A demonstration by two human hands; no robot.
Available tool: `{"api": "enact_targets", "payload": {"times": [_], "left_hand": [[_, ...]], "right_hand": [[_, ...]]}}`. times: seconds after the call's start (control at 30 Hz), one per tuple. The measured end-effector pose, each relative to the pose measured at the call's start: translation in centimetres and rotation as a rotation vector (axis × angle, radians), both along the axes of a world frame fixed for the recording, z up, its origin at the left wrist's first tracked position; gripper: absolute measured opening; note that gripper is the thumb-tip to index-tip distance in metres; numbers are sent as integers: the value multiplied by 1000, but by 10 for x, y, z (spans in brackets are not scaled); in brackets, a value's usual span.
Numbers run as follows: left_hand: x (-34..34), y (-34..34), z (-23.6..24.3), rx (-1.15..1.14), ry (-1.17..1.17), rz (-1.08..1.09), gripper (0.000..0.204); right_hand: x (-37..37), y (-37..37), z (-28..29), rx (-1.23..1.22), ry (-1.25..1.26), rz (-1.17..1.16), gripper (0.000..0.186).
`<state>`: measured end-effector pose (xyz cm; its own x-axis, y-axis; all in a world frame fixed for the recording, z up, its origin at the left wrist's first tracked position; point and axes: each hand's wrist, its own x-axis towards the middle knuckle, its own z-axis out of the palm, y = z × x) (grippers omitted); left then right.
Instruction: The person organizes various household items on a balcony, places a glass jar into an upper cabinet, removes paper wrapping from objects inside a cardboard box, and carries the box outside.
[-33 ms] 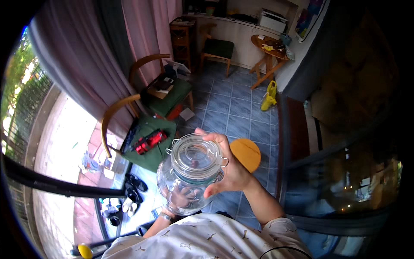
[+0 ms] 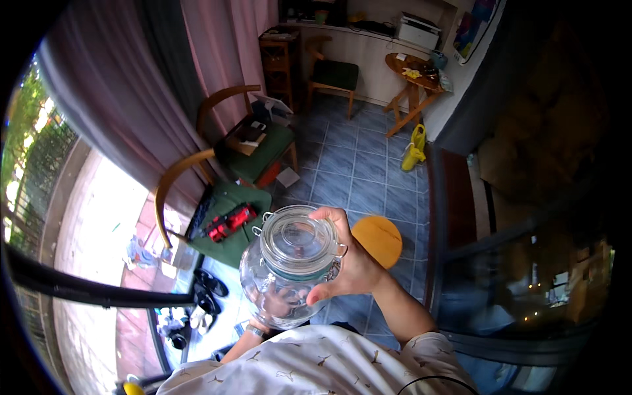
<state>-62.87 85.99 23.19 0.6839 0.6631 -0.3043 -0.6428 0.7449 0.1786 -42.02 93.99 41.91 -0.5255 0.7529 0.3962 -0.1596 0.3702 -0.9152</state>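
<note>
A large clear glass jar point(image 2: 280, 283) with a glass clip-top lid point(image 2: 299, 240) is upright but tilted in front of my chest. The lid sits on its rim, over a greenish seal, and wire fittings stick out at both sides. My right hand point(image 2: 352, 266) grips the jar's neck and lid from the right, thumb on the near side. Through the glass I see my left hand point(image 2: 280, 301) closed against the lower part of the jar, supporting it. Parts of its fingers are blurred by the glass. The jar appears to hold nothing.
Ahead to the left, a chair with a green seat point(image 2: 230, 243) bears a red and black object point(image 2: 229, 222). A second chair point(image 2: 263, 155) stands behind it. A round yellow stool point(image 2: 378, 241) is at the right. Shoes point(image 2: 209, 286) lie by the doorway, lower left.
The view has shifted slightly, so the room sits a little lower and farther right. The right hand's far fingertips show less beyond the lid. Both hands keep hold of the jar.
</note>
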Motion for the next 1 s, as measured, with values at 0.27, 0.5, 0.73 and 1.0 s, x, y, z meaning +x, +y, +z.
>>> {"api": "enact_targets", "payload": {"times": [0.27,0.5,0.73,1.0], "left_hand": [[9,251,-9,-149,-275,-17,77],[140,509,25,-103,-287,-158,70],[256,706,36,-20,-311,-254,65],[341,928,50,191,46,-387,64]], "right_hand": [[41,183,-14,39,99,-358,106],[160,349,9,13,87,-717,101],[253,519,45,181,109,-709,99],[336,678,47,316,67,-906,102]]}}
